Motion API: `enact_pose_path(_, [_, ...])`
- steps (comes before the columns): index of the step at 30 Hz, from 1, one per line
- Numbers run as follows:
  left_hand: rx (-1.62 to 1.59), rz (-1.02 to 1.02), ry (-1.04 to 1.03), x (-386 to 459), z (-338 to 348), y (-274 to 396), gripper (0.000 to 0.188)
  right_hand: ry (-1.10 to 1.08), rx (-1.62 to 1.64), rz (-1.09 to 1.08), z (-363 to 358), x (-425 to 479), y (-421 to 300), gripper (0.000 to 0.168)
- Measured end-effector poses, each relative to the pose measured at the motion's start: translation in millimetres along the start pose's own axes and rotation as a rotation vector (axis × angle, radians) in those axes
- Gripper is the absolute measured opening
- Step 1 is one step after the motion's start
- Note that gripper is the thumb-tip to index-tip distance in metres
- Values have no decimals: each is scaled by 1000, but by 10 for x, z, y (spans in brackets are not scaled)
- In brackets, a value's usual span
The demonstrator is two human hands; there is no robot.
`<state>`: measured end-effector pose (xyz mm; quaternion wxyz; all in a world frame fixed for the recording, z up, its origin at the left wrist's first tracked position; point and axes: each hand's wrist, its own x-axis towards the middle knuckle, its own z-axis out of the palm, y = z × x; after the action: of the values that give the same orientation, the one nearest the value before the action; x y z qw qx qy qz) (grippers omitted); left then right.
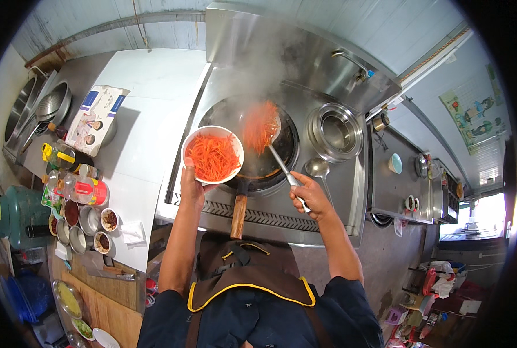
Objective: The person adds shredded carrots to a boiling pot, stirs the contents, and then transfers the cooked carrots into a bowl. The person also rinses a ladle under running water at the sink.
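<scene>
My left hand [192,185] grips the rim of a white bowl [240,148], with the thumb over its near edge. Shredded carrot [212,157] fills much of the bowl. In my right hand [311,194] is the metal handle of a cooking ladle or skimmer [283,164]. Its head, over the wok, bears a blurred heap of carrot shreds [260,126]. Below sits a dark wok [286,150] on the stove, its wooden handle [239,215] pointing towards me. The bowl overlaps the wok's left side. Steam hides part of the wok's far side.
Right of the wok stand nested metal pots [336,132] and a resting ladle [317,167]. On the left counter [136,174] are oil bottles [82,187], seasoning bowls [109,219] and a cardboard box [97,119]. A cleaver [97,264] lies near a wooden cutting board [106,304].
</scene>
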<state>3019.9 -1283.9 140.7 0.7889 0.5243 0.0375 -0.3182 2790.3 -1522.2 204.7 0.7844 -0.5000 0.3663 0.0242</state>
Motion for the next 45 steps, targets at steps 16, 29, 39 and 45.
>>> enact_pose_path(16, [-20, -78, -89, 358, 193, -138, 77, -39, -61, -203, 325, -487, -554, 67])
enact_pose_path(29, [60, 9, -156, 536, 637, 25, 82, 211, -620, -606, 286, -338, 356, 54])
enact_pose_path(39, [29, 135, -141, 547, 660, 33, 81, 342, -849, -820, 284, -376, 311, 51])
enact_pose_path(45, [40, 77, -217, 522, 799, 62, 77, 383, -866, -908, 197, -353, 306, 53])
